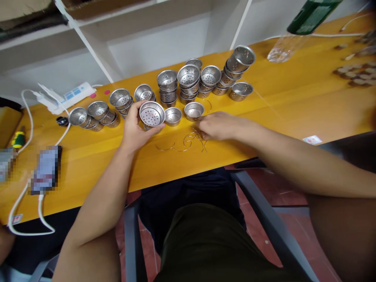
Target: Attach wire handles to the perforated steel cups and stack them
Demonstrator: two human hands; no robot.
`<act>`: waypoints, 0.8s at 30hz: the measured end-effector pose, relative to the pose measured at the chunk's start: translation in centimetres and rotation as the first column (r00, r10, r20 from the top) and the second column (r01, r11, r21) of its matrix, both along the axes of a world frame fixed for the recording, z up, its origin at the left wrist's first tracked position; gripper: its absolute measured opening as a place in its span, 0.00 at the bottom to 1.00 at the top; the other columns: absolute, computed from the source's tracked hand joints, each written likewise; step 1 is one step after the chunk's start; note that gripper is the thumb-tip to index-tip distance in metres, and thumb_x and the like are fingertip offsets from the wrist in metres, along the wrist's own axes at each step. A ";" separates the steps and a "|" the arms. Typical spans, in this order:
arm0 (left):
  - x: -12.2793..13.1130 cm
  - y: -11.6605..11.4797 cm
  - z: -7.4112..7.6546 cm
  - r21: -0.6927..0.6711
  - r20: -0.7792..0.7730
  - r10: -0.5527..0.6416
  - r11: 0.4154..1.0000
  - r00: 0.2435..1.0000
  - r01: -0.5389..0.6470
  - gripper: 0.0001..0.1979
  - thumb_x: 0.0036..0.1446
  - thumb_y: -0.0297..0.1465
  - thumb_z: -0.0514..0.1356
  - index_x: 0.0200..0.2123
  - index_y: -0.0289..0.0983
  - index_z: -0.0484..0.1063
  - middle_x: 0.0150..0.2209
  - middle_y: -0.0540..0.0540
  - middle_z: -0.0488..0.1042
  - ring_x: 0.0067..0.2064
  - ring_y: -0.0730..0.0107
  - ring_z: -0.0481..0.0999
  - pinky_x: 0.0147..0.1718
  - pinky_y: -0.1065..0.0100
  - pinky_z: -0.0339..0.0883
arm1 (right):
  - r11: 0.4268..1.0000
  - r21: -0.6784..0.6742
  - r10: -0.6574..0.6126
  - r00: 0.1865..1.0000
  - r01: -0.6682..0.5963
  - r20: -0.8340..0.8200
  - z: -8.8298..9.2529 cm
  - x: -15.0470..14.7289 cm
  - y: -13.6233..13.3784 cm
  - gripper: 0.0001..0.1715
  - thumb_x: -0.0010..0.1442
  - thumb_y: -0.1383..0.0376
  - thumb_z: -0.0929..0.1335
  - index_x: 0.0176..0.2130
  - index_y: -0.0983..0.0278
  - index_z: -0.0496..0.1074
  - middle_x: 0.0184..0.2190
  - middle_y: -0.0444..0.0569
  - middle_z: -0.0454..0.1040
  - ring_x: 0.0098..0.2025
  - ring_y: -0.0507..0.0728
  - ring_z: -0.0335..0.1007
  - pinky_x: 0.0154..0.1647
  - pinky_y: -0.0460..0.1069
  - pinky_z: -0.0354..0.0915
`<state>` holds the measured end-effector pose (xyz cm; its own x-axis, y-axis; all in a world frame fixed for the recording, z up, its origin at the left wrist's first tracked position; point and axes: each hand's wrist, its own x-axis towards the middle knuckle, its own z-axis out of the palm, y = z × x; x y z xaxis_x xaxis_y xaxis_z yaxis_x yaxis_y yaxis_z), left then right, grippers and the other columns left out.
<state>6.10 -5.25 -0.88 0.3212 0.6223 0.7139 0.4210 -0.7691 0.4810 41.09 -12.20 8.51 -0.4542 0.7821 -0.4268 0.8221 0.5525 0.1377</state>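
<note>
My left hand [135, 129] grips a small perforated metal cup [152, 114], its open top tilted toward me. Beside it stand two single cups, one metal cup [173, 116] close to the held one and another cup [194, 111] just to its right. My right hand [214, 126] is low over the table with its fingers bent together, beside a loose group of thin curved wires [188, 144]. Its fingertips are at the wires, but whether they pinch one is hidden. Behind my hands, stacks of the same cups [188, 78] form a row.
A white power strip [72, 97] with cables lies at the back left, and a phone [45, 170] on a cable sits nearer. A clear bottle with a green label [307, 17] stands at the back right. White shelving [158, 35] rises behind the yellow table [293, 105].
</note>
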 end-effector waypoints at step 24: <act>0.1 -0.3 0.3 -0.066 -0.036 0.006 0.998 0.999 -0.008 0.55 0.61 0.70 0.85 0.77 0.48 0.74 0.71 0.37 0.85 0.71 0.37 0.90 0.75 0.36 0.88 | 0.966 -0.043 0.192 0.819 -0.255 -0.541 -2.0 3.2 -2.8 0.06 0.80 0.72 0.76 0.51 0.62 0.86 0.57 0.57 0.94 0.53 0.66 0.90 0.52 0.56 0.73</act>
